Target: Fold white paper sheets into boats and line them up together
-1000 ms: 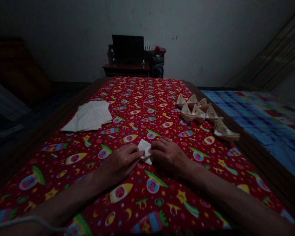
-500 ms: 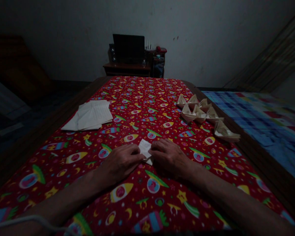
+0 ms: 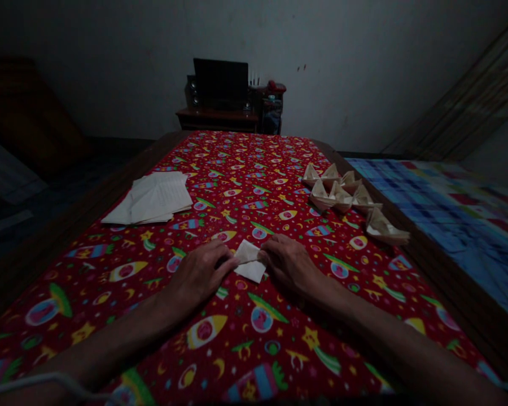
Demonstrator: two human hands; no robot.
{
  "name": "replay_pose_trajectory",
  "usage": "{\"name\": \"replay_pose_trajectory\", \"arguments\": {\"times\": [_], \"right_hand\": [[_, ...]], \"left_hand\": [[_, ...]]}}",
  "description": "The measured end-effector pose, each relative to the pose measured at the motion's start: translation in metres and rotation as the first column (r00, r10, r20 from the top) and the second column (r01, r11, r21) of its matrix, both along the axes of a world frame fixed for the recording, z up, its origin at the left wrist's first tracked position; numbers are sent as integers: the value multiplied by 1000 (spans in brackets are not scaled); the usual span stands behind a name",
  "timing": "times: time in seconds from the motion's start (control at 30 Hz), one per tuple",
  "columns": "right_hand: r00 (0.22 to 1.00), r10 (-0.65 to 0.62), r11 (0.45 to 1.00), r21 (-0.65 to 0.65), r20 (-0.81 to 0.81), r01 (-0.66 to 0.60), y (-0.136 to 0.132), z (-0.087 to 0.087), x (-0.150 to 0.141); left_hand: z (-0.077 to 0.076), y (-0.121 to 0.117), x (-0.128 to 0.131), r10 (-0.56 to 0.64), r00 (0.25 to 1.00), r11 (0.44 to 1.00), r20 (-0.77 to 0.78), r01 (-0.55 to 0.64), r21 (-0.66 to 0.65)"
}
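A small white folded paper [image 3: 250,269] lies between my hands, with a crease or opening running across its middle. My left hand [image 3: 201,269] pinches its left corner between curled fingers and thumb. At the opposite corner, my right hand [image 3: 292,262] has its fingertips closed on the paper, partly covering that edge. Several folded paper boats [image 3: 383,226] with pointed peaks stand in a cluster to the right. On the left lies a loose stack of paper sheets [image 3: 158,197], the top one showing faint printed lines.
A red patterned cloth [image 3: 254,163] covers the table, whose dark wooden edge [image 3: 444,282] shows on the right. A white cable [image 3: 55,376] crosses my left forearm. Beyond stands a monitor [image 3: 220,82] on a low desk. Blue checked bedding [image 3: 410,192] lies at right.
My hands have moved apart, the left one shifting leftward, so more of the folded paper shows and it looks spread wider. The boats and the sheet stack stay put.
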State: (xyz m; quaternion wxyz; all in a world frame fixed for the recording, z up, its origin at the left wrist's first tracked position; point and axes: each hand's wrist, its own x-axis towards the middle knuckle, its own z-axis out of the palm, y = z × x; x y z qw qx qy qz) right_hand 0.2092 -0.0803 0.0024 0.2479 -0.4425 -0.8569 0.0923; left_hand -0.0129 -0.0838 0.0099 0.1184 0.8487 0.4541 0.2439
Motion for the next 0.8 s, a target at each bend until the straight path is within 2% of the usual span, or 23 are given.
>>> {"name": "replay_pose_trajectory", "arguments": {"times": [0.23, 0.4, 0.53, 0.6, 0.73, 0.8], "right_hand": [[995, -73, 997, 25, 71, 72, -1, -3, -5], [993, -59, 993, 104, 107, 48, -1, -7, -4], [982, -95, 992, 93, 166, 81, -2, -4, -7], [979, -98, 992, 91, 178, 83, -3, -3, -8], [979, -103, 992, 85, 178, 89, -3, -3, -9], [980, -107, 992, 86, 168, 93, -3, -4, -9]], "left_hand": [[-4, -1, 1, 95, 982, 993, -161, -81, 91], [-5, 1, 2, 99, 970, 985, -224, -64, 159], [-2, 2, 4, 93, 963, 976, -251, -39, 214], [-1, 2, 5, 45, 965, 963, -259, 27, 266], [-3, -2, 7, -149, 948, 914, -282, 240, 325], [-5, -7, 8, -176, 941, 917, -288, 263, 300]]}}
